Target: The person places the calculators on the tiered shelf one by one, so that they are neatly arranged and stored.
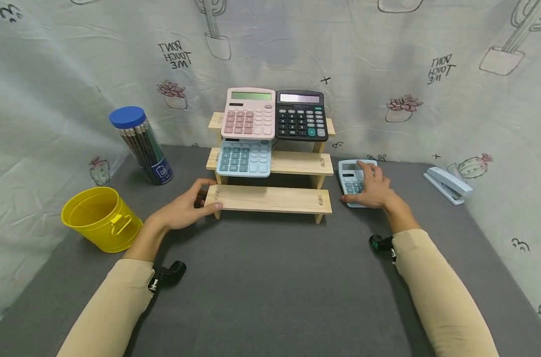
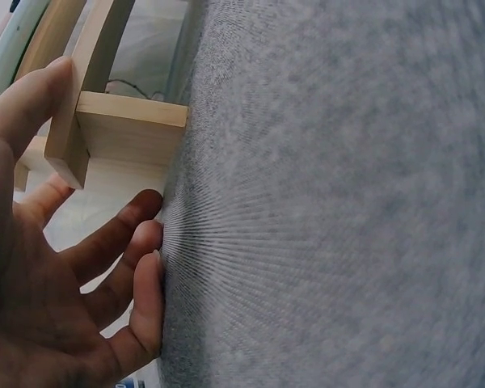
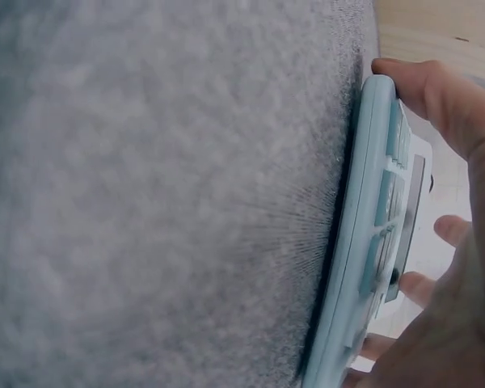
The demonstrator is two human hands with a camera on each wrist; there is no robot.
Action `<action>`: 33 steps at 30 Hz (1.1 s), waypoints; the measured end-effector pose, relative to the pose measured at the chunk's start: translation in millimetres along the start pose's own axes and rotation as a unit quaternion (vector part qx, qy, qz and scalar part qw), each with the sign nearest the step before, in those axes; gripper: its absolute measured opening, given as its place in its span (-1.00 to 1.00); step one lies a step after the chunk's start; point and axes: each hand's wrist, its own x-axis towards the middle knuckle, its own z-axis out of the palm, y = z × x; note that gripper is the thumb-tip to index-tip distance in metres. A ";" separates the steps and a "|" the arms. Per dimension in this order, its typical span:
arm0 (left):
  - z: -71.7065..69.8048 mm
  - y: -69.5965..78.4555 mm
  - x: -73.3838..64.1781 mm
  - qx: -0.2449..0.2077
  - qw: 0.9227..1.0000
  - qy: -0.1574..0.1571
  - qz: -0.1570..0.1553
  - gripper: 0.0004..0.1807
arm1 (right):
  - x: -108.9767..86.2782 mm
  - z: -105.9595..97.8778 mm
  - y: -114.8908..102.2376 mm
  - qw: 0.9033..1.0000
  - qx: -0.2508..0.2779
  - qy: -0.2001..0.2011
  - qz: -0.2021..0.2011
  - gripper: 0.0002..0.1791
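Observation:
A three-tier wooden stand point(image 1: 275, 198) is on the grey table. At its left end, my left hand point(image 1: 183, 208) pinches the lowest board, thumb on top and index finger behind. The lower fingers touch the tablecloth in the left wrist view. A pink calculator point(image 1: 249, 114) and a black calculator point(image 1: 300, 115) lean side by side on the top tier; a blue calculator point(image 1: 244, 158) leans on the middle tier at left. Right of the stand, my right hand point(image 1: 374, 188) grips another blue calculator point(image 3: 360, 218) lying on the table, thumb at one edge and other fingers across it.
A yellow bucket point(image 1: 102, 218) stands at the left beside my forearm. Behind it is a tilted-looking pencil jar point(image 1: 141, 144) with a blue lid. A light blue stapler point(image 1: 448, 184) lies at the far right. Patterned cloth point(image 1: 342, 44) hangs behind the table.

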 end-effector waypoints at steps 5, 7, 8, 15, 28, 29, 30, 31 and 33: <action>-0.7 0.6 0.3 0.000 1.000 -0.004 0.000 -0.17 | -2.4 -2.3 1.5 1.000 -0.004 0.001 -0.002 0.30; -0.7 1.0 0.3 0.000 1.000 -0.005 0.001 -0.17 | -3.9 -2.8 2.4 1.000 -0.001 0.005 -0.007 0.29; -0.8 1.0 0.4 0.000 1.000 -0.005 0.002 -0.16 | -4.5 -3.0 2.9 1.000 0.000 0.008 -0.011 0.29; -0.4 0.0 0.9 0.001 1.000 -0.003 0.004 -0.16 | -15.3 -5.9 2.1 0.999 0.012 0.031 -0.043 0.32; -2.9 0.5 -0.9 0.004 1.000 -0.004 0.004 -0.17 | -36.2 -19.0 -1.4 0.993 0.032 0.070 -0.089 0.30; -2.2 0.4 -0.8 0.004 1.000 -0.005 0.004 -0.17 | -38.2 -20.2 -1.0 0.993 0.034 0.073 -0.089 0.30; -1.8 0.6 -0.8 0.004 1.000 -0.005 0.004 -0.16 | -40.4 -21.3 -0.8 0.992 0.035 0.076 -0.089 0.30; -1.5 0.7 -0.7 0.004 1.000 -0.006 0.004 -0.16 | -42.5 -22.4 -0.7 0.992 0.036 0.080 -0.090 0.30; -1.2 0.9 -0.4 0.003 1.000 -0.005 0.004 -0.16 | -46.1 -24.5 -1.5 0.991 0.038 0.087 -0.094 0.30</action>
